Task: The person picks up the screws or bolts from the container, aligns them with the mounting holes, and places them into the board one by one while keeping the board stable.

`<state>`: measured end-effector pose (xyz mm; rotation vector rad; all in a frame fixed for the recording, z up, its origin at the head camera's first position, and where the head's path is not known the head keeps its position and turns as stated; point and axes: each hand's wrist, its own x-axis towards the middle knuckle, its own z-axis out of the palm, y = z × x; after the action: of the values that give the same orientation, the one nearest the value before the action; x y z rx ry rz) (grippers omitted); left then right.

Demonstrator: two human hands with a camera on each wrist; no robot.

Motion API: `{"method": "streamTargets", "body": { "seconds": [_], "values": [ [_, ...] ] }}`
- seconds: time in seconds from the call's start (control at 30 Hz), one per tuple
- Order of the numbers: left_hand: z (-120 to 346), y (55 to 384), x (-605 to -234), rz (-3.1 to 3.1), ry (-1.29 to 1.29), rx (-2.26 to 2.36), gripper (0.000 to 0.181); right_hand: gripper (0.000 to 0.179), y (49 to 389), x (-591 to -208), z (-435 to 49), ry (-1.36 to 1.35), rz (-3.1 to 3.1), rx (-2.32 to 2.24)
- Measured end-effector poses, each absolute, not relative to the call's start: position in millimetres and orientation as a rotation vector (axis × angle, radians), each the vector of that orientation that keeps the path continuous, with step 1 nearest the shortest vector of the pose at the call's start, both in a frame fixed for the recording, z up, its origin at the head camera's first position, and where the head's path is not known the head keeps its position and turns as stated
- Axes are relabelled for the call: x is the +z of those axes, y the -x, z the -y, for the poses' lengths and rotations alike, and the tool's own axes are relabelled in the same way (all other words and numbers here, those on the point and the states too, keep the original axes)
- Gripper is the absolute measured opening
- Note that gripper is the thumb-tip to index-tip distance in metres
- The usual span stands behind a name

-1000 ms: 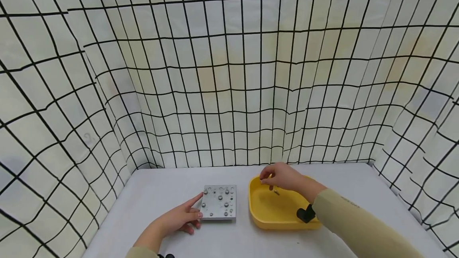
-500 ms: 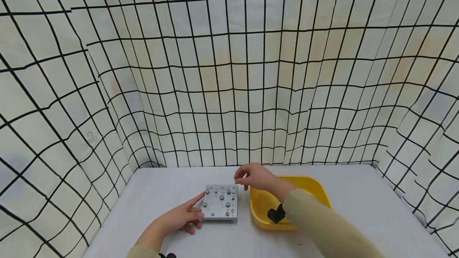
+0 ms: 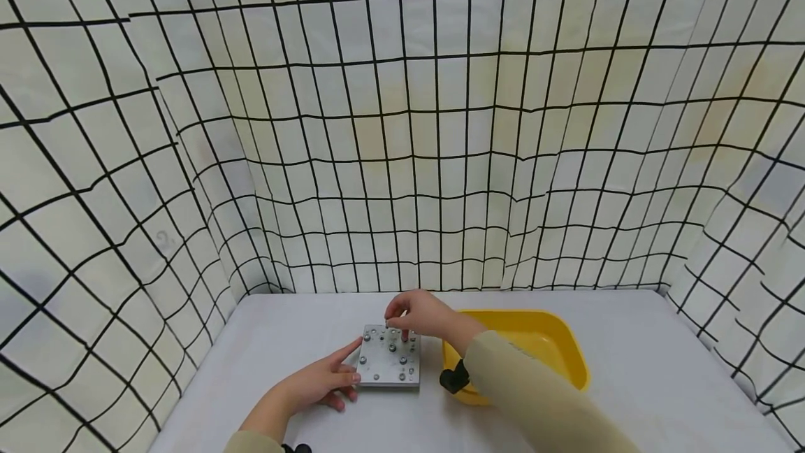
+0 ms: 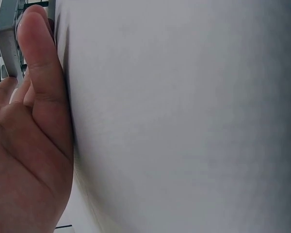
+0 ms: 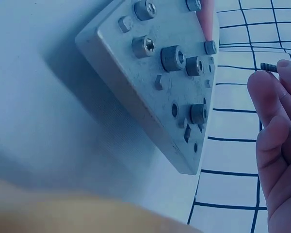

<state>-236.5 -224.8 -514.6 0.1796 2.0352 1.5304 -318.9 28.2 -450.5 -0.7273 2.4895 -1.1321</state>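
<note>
A square silver metal plate (image 3: 380, 369) lies on the table, its top dotted with socket head screws (image 5: 173, 58) and holes. My left hand (image 3: 314, 386) holds the plate at its left edge, one finger along the side and another over the near corner. In the left wrist view, fingers (image 4: 36, 53) lie against the plate's edge (image 4: 8, 41). My right hand (image 3: 421, 313) is over the plate's far edge, pinching a small screw between thumb and fingertip. The threaded end of that screw (image 5: 268, 67) sticks out in the right wrist view; its head is hidden by the fingers.
A yellow tray (image 3: 569, 344) stands right of the plate, partly covered by my right forearm. A white table (image 3: 660, 369) carries both. White sheets with a black grid (image 3: 440, 124) enclose the back and sides.
My right hand has moved left from over the yellow tray to above the plate's far edge, carrying the small screw. The left hand has stayed at the plate.
</note>
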Motion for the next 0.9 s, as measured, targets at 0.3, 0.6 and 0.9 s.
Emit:
{"method": "streamTargets", "body": {
  "seconds": [0.3,0.6,0.9],
  "values": [
    [226,236,-514,-2.024,-0.172,1.529,0.083,0.004,320,-463,-16,0.676,-2.487,-1.099],
    [224,236,-514,-2.008,-0.178,1.546,0.083,0.006,324,-477,-8,0.668,-2.577,-0.975],
    [224,235,-512,-2.000,-0.180,1.553,0.084,0.003,320,-477,-4,0.690,-2.623,-0.883]
  ]
}}
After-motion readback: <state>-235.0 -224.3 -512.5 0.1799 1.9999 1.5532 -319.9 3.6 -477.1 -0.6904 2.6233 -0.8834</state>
